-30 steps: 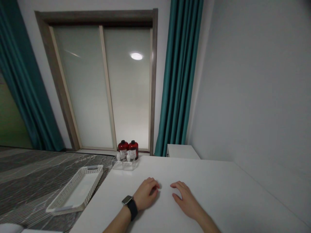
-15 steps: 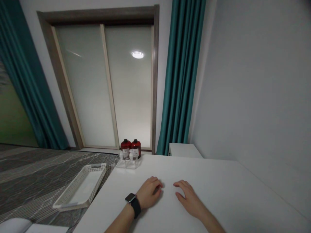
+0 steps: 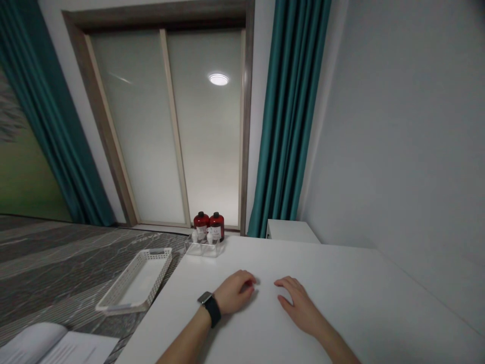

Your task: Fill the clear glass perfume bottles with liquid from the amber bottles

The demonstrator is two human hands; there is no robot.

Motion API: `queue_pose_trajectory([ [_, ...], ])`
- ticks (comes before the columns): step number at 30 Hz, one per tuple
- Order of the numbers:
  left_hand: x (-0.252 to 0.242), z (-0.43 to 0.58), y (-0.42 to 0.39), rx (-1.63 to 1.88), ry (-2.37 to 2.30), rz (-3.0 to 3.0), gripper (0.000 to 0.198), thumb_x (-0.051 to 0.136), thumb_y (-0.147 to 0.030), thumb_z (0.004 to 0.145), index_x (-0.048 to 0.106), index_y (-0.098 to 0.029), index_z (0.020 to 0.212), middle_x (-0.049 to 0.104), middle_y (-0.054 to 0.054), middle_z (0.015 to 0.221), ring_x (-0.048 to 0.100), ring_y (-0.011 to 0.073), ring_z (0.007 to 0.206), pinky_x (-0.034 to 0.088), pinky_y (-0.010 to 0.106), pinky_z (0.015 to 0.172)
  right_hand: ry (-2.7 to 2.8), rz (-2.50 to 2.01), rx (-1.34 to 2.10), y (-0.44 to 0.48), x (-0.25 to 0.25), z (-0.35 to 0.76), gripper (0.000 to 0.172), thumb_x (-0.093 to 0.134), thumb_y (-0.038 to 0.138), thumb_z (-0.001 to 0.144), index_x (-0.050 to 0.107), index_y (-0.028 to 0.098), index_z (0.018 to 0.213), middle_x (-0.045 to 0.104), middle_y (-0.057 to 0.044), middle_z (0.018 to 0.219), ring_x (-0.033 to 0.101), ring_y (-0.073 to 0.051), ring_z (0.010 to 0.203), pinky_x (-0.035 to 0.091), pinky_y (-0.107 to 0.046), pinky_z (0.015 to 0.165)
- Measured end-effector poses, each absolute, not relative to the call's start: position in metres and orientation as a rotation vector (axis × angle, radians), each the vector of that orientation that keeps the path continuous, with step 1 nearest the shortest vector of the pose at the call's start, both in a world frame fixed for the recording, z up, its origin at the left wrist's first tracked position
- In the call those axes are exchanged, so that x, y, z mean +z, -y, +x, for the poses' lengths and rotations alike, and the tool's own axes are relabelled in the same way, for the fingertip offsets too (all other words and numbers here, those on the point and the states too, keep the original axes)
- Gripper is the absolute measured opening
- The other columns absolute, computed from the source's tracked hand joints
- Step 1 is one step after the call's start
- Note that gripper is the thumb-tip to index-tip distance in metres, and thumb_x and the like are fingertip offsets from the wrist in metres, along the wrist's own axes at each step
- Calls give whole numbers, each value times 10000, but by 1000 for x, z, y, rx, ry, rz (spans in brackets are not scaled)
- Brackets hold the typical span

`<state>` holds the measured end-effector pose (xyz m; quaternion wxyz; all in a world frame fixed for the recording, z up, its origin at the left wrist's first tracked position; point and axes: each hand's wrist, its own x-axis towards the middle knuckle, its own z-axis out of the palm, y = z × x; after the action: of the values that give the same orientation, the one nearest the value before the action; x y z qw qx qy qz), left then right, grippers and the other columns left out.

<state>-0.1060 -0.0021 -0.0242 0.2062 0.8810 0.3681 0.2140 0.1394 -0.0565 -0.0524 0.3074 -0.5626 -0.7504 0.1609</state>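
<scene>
My left hand (image 3: 235,291), with a dark-banded smartwatch (image 3: 209,307) on its wrist, rests on the white table (image 3: 265,336). Its fingers are loosely curled, with a small gap between thumb and forefinger and nothing seen in it. Opposite it, my right hand (image 3: 297,303) lies on its side, thumb and fingers apart around empty space. The two hands do not touch. Beyond them, at the table's far left corner, stands a clear plastic organizer (image 3: 202,251). Two red bottles with black caps, the left bottle (image 3: 200,221) and the right bottle (image 3: 217,222), and small white-topped bottles (image 3: 209,237) are in it.
Left of the table, a white perforated basket (image 3: 151,293) sits on the grey patterned surface. An open book (image 3: 76,348) lies at the lower left. A white cabinet (image 3: 291,231) stands behind the table, near a teal curtain (image 3: 290,121) and the right wall.
The camera view has shifted slightly, bringing more of the book into sight. My left fingers look slightly more curled; my right hand keeps nearly the same pose. Nothing was picked up.
</scene>
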Motion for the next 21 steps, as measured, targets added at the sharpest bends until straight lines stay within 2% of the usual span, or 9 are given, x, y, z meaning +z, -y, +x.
queue_pose_trajectory([
  [4, -16, -119, -7, 632, -1166, 2412, 195, 529, -215, 884, 673, -195, 1013, 733, 22, 894, 655, 161, 741, 469, 242, 665, 1981, -1519, 399, 52, -52, 136, 264, 533, 174, 860, 650, 217, 1093, 684, -83, 1100, 607, -260, 1090, 437, -416, 998],
  [8, -4, -144, -17, 755, -1406, 2403, 154, 531, -212, 870, 678, -212, 919, 715, 9, 807, 641, 175, 680, 448, 268, 649, 1985, -1534, 368, 47, -50, 123, 265, 520, 159, 860, 654, 230, 1078, 681, -84, 1090, 608, -275, 1073, 422, -439, 963],
  [13, -4, -188, -31, 1115, -1821, 2307, 207, 437, -193, 909, 624, -179, 996, 661, 78, 911, 620, 261, 898, 475, 387, 830, 2085, -1431, 362, 40, -40, 91, 277, 508, 126, 866, 646, 238, 1079, 675, -74, 1100, 604, -264, 1080, 420, -424, 937],
  [16, -16, -212, -42, 1251, -1991, 2236, 223, 479, -208, 883, 614, -160, 1054, 628, 124, 1017, 587, 311, 1009, 481, 467, 904, 2130, -1320, 372, 29, -37, 67, 307, 523, 88, 842, 640, 244, 1080, 676, -64, 1088, 613, -251, 1056, 433, -405, 923],
  [21, -35, -236, -56, 1321, -2135, 2191, 419, 529, -197, 843, 555, -111, 1253, 537, 197, 1261, 509, 366, 1207, 457, 537, 1008, 2121, -1220, 371, -11, -41, 22, 346, 560, 74, 821, 632, 252, 1109, 669, -52, 1109, 622, -239, 1068, 454, -394, 930],
])
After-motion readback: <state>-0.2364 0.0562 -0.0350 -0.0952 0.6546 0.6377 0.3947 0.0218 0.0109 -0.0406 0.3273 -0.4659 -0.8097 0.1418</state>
